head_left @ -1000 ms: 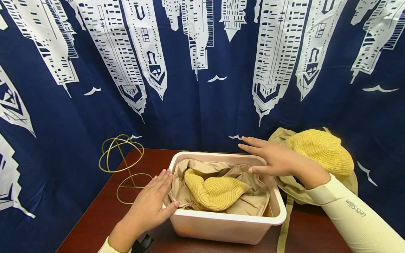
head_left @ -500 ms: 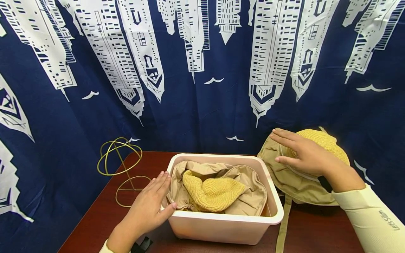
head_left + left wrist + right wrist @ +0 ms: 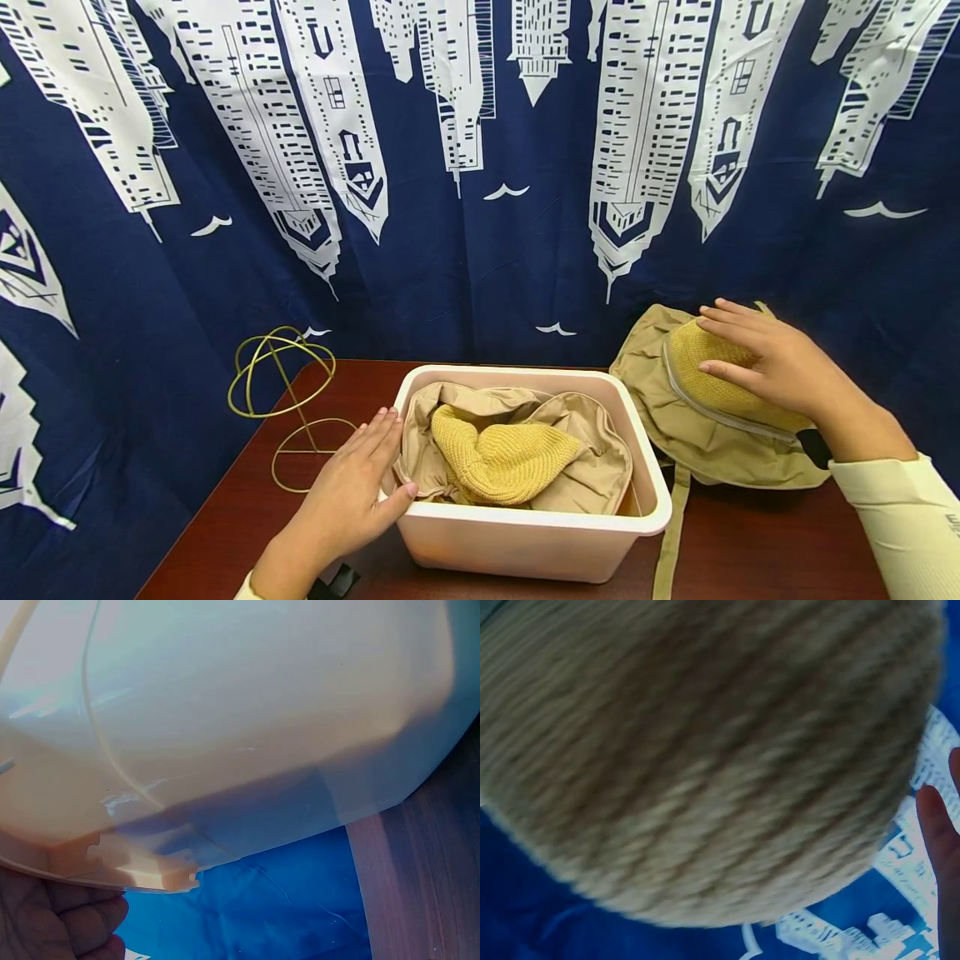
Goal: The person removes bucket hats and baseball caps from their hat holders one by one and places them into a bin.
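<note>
My left hand (image 3: 348, 492) rests at the left rim of a pale pink plastic bin (image 3: 517, 542), its fingers straight. In the left wrist view, curved fingers (image 3: 82, 919) show right under the edge of the bin wall (image 3: 270, 712). Inside the bin lie a yellow knit hat (image 3: 510, 462) and beige fabric (image 3: 603, 450) around it. On the right, my right hand (image 3: 787, 367) is spread over a second yellow knit hat (image 3: 693, 367), which sits on a beige wide-brimmed fabric hat (image 3: 727, 454). The right wrist view is filled by the ribbed knit (image 3: 720, 772), with a finger (image 3: 937, 832) beside it.
A gold wire hat stand (image 3: 303, 404) stands left of the bin on the reddish wooden table (image 3: 225, 508). A beige strap (image 3: 667, 542) hangs down right of the bin. Behind everything is a blue curtain (image 3: 465, 275) with white buildings.
My right hand has moved right, from above the bin's right rim to over the yellow knit hat on the right. The left hand stays at the bin's left rim.
</note>
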Tool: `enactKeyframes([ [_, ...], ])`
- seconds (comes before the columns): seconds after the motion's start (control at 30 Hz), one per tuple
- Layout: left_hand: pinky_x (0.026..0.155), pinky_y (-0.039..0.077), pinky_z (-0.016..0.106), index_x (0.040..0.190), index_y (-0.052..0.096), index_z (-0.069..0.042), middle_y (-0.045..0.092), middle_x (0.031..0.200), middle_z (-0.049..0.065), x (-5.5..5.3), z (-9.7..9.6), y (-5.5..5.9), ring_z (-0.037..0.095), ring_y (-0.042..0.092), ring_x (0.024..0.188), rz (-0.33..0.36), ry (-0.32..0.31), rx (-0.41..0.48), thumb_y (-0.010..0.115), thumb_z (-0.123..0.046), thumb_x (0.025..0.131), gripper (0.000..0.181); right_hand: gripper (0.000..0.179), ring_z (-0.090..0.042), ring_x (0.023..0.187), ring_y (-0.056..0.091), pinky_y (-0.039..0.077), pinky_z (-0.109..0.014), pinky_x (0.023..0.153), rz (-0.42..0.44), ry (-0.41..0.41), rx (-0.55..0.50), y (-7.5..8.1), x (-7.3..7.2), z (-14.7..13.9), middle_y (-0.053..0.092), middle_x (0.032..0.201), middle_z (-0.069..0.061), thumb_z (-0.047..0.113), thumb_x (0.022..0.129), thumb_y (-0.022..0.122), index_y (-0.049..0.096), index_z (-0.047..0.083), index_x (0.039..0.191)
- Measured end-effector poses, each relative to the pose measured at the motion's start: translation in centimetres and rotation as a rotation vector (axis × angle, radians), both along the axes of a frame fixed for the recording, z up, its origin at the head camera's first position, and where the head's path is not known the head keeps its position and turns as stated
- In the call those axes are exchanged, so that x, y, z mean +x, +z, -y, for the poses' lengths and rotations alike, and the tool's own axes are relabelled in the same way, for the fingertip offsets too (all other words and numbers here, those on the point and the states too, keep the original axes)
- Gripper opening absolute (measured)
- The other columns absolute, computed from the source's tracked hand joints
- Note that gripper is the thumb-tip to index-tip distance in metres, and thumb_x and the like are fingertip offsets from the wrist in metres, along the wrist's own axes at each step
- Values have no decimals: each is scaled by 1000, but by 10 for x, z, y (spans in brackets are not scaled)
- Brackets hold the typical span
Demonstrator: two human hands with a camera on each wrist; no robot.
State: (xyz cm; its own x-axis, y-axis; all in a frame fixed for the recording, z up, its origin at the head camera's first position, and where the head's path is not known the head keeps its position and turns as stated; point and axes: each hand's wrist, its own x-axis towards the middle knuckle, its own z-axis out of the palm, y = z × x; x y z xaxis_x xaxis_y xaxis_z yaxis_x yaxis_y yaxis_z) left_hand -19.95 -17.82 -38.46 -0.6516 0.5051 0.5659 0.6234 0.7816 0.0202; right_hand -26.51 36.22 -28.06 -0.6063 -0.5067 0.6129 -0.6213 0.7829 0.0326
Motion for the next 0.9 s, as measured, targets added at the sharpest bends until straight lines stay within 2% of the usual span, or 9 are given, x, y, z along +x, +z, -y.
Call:
enactKeyframes([
  [0.2, 112, 34, 51, 140, 50, 8, 46, 148, 22, 1, 0, 0, 35, 40, 140, 10, -1, 5, 66, -43, 87, 75, 61, -33, 140, 40, 21, -39, 120, -116, -11, 25, -7, -7, -20, 62, 131, -21, 31, 72, 86, 69, 1, 123],
  [0.33, 111, 35, 52, 140, 51, 8, 46, 147, 22, 1, 0, 0, 35, 40, 140, 11, -4, 8, 66, -43, 87, 75, 61, -31, 142, 36, 20, -42, 120, -152, -9, 67, -9, -12, -33, 62, 129, -23, 42, 76, 81, 70, 1, 120],
  [0.43, 111, 35, 52, 139, 51, 8, 47, 147, 23, 0, 0, -1, 35, 40, 139, 2, -2, 2, 65, -43, 87, 74, 61, -31, 144, 33, 19, -47, 120, -131, -36, 104, -10, -16, -41, 60, 132, -25, 42, 77, 81, 68, 2, 121],
  [0.53, 111, 35, 51, 139, 52, 8, 48, 146, 22, 0, 0, 0, 35, 41, 139, -3, 4, -3, 64, -42, 87, 73, 63, -37, 142, 34, 19, -49, 119, -105, -62, 127, -9, -19, -46, 57, 134, -26, 39, 75, 83, 67, 3, 124],
  [0.77, 111, 35, 51, 139, 51, 8, 47, 146, 22, 0, 1, 0, 35, 41, 139, 0, 4, -4, 64, -42, 88, 73, 64, -50, 133, 40, 17, -44, 120, -49, -23, 104, -11, -27, -44, 54, 135, -30, 30, 74, 85, 64, 2, 128],
  [0.9, 110, 36, 52, 140, 51, 8, 48, 146, 22, -2, 1, -1, 36, 41, 139, 1, 1, -2, 63, -42, 88, 73, 60, -55, 125, 44, 16, -44, 121, -12, -33, 119, -13, -29, -40, 54, 134, -31, 23, 75, 84, 64, 2, 128],
])
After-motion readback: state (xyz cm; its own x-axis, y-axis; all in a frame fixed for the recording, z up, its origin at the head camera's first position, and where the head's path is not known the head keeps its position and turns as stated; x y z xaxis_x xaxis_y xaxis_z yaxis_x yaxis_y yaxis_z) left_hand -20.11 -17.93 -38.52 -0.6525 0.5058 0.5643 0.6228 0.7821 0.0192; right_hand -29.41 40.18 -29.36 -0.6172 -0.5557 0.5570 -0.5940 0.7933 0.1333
